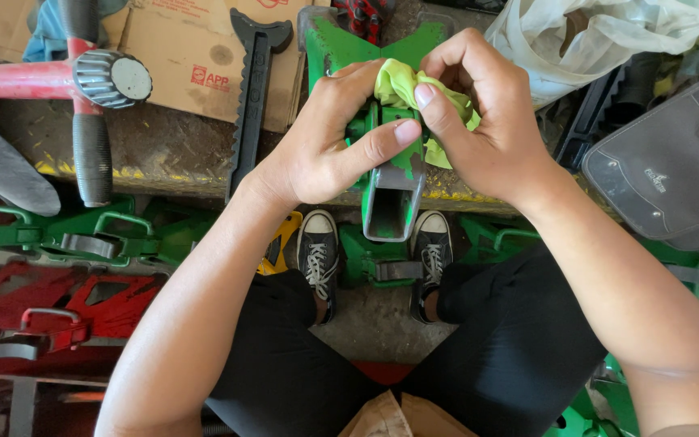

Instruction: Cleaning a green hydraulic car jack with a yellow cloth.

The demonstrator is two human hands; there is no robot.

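Green metal stand (394, 182), left hand (325, 137) gripping it, right hand (487, 121) pinching yellow-green rag (402, 85) (bunched).

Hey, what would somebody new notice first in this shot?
At top centre, the left hand and right hand press a yellow-green cloth against a green metal stand. Below it, two black sneakers stand on the floor, and more green and red stands lie at left.

A worn concrete floor (366, 324) with flecks of yellow paint lies in daylight, crowded with green metal stands (82, 231) and red metal stands (50, 311) at the left, flattened cardboard (180, 57) along the top, a white plastic bag (600, 36) and a grey case (673, 178) at right.
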